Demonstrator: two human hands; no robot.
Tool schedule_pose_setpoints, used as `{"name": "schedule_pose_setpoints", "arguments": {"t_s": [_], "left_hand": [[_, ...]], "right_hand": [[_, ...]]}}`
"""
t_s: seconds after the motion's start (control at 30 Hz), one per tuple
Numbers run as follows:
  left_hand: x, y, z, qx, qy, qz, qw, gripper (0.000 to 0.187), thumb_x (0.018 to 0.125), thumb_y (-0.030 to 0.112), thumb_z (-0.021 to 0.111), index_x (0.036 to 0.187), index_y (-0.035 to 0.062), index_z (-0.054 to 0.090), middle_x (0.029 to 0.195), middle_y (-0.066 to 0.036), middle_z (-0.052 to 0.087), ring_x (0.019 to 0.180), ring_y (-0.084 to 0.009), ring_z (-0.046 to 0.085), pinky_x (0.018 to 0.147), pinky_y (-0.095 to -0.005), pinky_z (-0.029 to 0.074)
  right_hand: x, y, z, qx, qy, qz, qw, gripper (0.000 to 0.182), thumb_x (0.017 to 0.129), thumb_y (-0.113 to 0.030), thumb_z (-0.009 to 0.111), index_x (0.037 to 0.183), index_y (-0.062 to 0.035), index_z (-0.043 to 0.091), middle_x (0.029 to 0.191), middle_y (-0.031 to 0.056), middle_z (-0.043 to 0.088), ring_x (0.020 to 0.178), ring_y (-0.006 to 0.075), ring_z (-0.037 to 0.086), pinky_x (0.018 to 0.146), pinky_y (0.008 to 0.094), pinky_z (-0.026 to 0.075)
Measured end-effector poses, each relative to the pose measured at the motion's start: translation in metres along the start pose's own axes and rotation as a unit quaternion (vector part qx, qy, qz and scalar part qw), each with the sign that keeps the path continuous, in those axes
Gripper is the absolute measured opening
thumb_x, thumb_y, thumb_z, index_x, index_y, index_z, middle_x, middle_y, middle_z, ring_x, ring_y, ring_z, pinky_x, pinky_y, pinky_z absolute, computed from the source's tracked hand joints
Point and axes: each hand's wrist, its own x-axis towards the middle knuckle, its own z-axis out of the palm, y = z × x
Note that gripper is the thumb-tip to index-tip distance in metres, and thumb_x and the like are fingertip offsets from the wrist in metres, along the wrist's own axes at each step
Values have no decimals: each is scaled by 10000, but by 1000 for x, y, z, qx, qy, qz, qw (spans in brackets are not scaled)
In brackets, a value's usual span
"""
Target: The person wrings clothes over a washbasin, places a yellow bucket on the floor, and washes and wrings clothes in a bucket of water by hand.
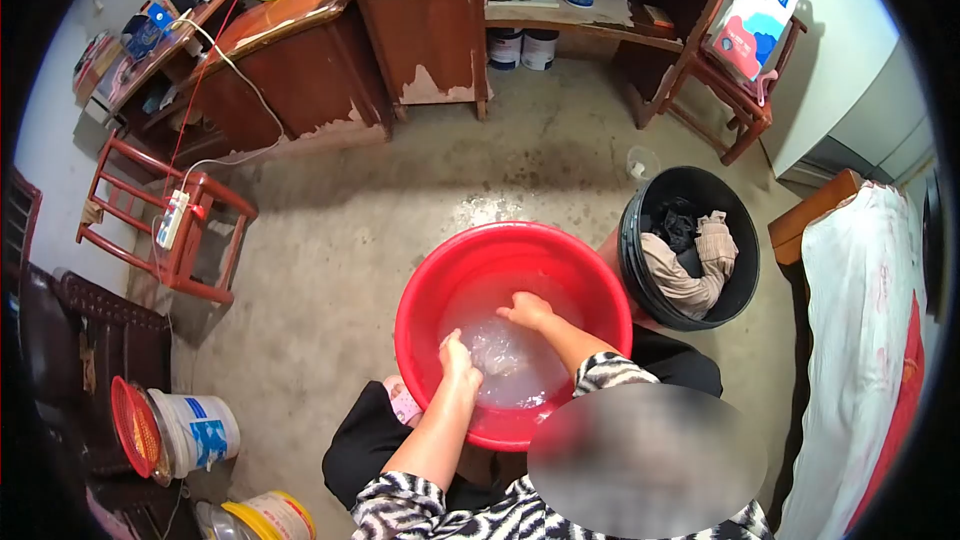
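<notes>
Between the person's knees stands a large red basin (425,270) holding cloudy, rippling water (505,360). My left hand (457,358) is over the left part of the water, its fingers curled together; whatever it may hold is too small to make out. Across from it, my right hand (527,310) hangs above the water near the middle of the basin, fingers bent inward and partly hidden. Splashes and ripples lie between the two hands. No cloth can be told apart in the murky water.
Right of the basin, a black bucket (745,280) holds beige and dark cloth (690,280). A clear cup (642,162) is on the floor behind it. A red chair (205,195) with a power strip (173,220) stands left. White buckets (200,430) sit at lower left.
</notes>
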Motion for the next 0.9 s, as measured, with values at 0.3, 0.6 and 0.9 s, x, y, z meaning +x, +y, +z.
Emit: {"name": "schedule_pose_setpoints", "arguments": {"t_s": [0.3,0.6,0.9], "left_hand": [[8,0,-5,35,4,5,999,484,807,277,541,1211,31,440,1248,-132,409,1108,-250,366,906,-421,354],[-7,7,-3,19,-11,-44,999,534,791,306,552,1261,92,414,1322,-124,365,1104,-282,362,1005,-518,160],[-19,17,5,75,-57,-134,987,668,840,614,304,1206,77,459,1236,-148,479,1156,-339,419,967,-537,282]], "right_hand": [[2,15,93,-101,-156,-75,980,541,675,-411,631,1036,-10,602,1046,195,593,986,318,570,834,383,450],[5,23,51,391,58,142,907,260,711,-170,596,921,-26,644,856,120,647,810,246,614,709,349,477],[-54,-50,5,616,-83,-26,783,198,759,-121,532,897,-8,616,859,89,627,787,182,589,738,313,464]]}}
